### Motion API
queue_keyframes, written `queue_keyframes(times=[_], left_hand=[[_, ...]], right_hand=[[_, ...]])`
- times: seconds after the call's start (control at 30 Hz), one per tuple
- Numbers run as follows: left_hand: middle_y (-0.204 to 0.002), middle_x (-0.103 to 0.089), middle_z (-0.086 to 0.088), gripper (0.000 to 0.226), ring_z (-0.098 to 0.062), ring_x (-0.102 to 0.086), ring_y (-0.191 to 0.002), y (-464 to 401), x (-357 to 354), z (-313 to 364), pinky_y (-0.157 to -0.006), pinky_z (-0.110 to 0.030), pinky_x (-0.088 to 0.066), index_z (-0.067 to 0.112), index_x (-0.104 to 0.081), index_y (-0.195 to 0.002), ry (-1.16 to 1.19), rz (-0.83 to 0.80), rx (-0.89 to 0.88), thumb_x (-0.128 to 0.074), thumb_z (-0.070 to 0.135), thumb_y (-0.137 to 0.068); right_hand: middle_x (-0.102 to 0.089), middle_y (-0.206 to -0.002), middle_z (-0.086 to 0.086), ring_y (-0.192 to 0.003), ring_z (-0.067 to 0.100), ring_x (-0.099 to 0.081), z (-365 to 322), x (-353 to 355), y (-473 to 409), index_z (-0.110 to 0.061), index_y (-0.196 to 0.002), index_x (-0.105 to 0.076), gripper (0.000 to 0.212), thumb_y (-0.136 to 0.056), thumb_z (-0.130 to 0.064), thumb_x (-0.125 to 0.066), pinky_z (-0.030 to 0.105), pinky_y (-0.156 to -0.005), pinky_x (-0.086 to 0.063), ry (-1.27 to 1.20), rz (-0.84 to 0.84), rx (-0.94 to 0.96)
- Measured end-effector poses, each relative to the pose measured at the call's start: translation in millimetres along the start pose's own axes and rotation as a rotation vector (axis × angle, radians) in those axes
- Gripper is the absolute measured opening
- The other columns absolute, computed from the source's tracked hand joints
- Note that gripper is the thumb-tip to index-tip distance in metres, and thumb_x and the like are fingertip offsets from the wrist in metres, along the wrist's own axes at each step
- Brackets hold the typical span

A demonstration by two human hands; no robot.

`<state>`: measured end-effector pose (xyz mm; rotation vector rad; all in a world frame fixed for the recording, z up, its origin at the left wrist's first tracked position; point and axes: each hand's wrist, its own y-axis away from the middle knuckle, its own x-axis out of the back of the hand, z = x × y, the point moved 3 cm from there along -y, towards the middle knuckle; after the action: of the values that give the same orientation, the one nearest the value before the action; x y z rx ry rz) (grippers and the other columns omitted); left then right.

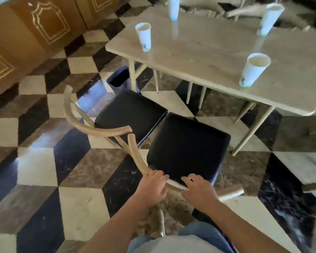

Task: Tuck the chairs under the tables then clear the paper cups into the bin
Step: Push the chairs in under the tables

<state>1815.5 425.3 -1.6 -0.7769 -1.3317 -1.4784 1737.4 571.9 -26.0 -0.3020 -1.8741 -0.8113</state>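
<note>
A wooden chair with a black seat (187,148) stands right in front of me, its seat short of the table's front edge. My left hand (153,186) and my right hand (199,190) both grip its curved backrest rail. A second chair with a black seat (130,114) stands to its left, also out from the pale wooden table (217,57). Several white paper cups stand upright on the tabletop, among them one at the left corner (144,36), one at the front right (254,70) and one at the far right (270,18). A dark bin (119,77) sits on the floor under the table's left corner.
The floor is a checked pattern of black, cream and brown tiles. Brown panelled wall units (35,28) run along the upper left. More pale chairs (244,11) stand beyond the table. My legs in blue trousers fill the bottom edge.
</note>
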Motion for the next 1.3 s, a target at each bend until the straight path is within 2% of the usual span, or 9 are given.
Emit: queue_keyframes(times=[0.07,0.23,0.33,0.53,0.67,0.77,0.9,1.0,1.3], left_hand=[[-0.124,-0.050,-0.006,0.040,-0.026,-0.043,-0.118,4.3,-8.5,-10.0,-0.102,-0.039,-0.031,0.015,-0.045,-0.125,-0.018,-0.024,-0.069,-0.048,0.027,-0.087],[-0.128,-0.048,-0.005,0.041,-0.025,-0.042,-0.121,6.2,-15.0,-29.4,-0.102,-0.039,-0.035,0.016,-0.044,-0.128,-0.086,-0.036,-0.230,-0.054,0.020,-0.089],[-0.130,-0.049,-0.006,0.042,-0.024,-0.042,-0.122,3.4,-12.7,-35.4,-0.102,-0.038,-0.033,0.015,-0.043,-0.131,-0.116,-0.015,-0.286,-0.053,0.019,-0.090],[-0.129,-0.055,-0.001,0.037,-0.017,-0.049,-0.117,-12.7,-9.7,-58.3,-0.100,-0.030,-0.034,0.016,-0.049,-0.128,-0.117,-0.016,-0.260,-0.052,0.024,-0.092],[-0.118,-0.062,-0.002,0.029,-0.018,-0.056,-0.106,-25.0,-4.6,-60.6,-0.092,-0.030,-0.042,0.015,-0.055,-0.120,-0.202,-0.089,-0.373,-0.051,0.025,-0.093],[-0.114,-0.064,-0.002,0.028,-0.018,-0.058,-0.103,-33.9,-4.9,-61.1,-0.088,-0.031,-0.046,0.015,-0.057,-0.118,-0.217,-0.081,-0.405,-0.052,0.026,-0.092],[-0.107,-0.067,-0.002,0.028,-0.020,-0.062,-0.096,-51.4,-3.6,-57.5,-0.081,-0.033,-0.052,0.015,-0.060,-0.114,-0.230,-0.039,-0.430,-0.056,0.029,-0.090],[-0.103,-0.068,-0.002,0.029,-0.021,-0.063,-0.093,-68.3,-2.0,-56.1,-0.075,-0.035,-0.054,0.013,-0.060,-0.112,-0.239,-0.028,-0.449,-0.057,0.030,-0.089],[-0.077,-0.073,0.001,0.029,-0.017,-0.068,-0.069,-132.6,17.0,-51.0,-0.054,-0.029,-0.057,0.013,-0.070,-0.090,-0.255,-0.005,-0.514,-0.081,0.027,-0.067]], right_hand=[[-0.051,-0.122,0.005,-0.108,0.025,-0.049,-8.7,-12.5,7.4,-0.019,-0.131,-0.043,0.047,-0.089,-0.040,-0.046,0.038,-0.084,-0.047,-0.039,0.004,-0.049],[-0.062,-0.066,-0.001,-0.057,0.021,-0.060,-28.1,-32.7,19.0,-0.019,-0.080,-0.070,0.034,-0.062,-0.046,-0.058,0.032,-0.047,-0.049,0.010,0.117,-0.171],[-0.062,-0.061,0.000,-0.054,0.021,-0.060,-32.2,-36.7,17.3,-0.020,-0.076,-0.070,0.043,-0.038,-0.029,-0.088,0.031,-0.045,-0.049,0.002,0.127,-0.251],[-0.053,-0.050,0.003,-0.042,0.019,-0.053,-36.3,-29.6,14.7,-0.017,-0.058,-0.060,0.048,-0.019,-0.009,-0.088,0.025,-0.032,-0.038,0.021,0.132,-0.323],[-0.054,-0.055,0.003,-0.047,0.022,-0.054,-35.0,-23.3,9.1,-0.015,-0.061,-0.058,0.044,-0.030,-0.009,-0.089,0.027,-0.033,-0.041,0.033,0.091,-0.339],[-0.059,-0.085,0.008,-0.078,0.026,-0.058,-31.1,-21.4,6.5,-0.013,-0.091,-0.058,0.031,-0.066,-0.006,-0.074,0.035,-0.058,-0.047,0.042,0.063,-0.335],[-0.059,-0.074,0.006,-0.067,0.025,-0.059,-11.8,-16.9,-2.6,-0.014,-0.081,-0.059,0.037,-0.053,-0.008,-0.082,0.033,-0.049,-0.047,0.057,0.067,-0.361],[-0.052,-0.053,0.000,-0.045,0.018,-0.052,7.6,-18.5,-10.3,-0.018,-0.060,-0.056,0.049,-0.025,-0.011,-0.090,0.028,-0.032,-0.040,0.085,0.062,-0.343],[-0.053,-0.056,-0.001,-0.050,0.018,-0.050,55.8,-4.4,-40.7,-0.016,-0.066,-0.058,0.048,-0.033,-0.018,-0.093,0.027,-0.032,-0.042,0.132,0.104,-0.254]])
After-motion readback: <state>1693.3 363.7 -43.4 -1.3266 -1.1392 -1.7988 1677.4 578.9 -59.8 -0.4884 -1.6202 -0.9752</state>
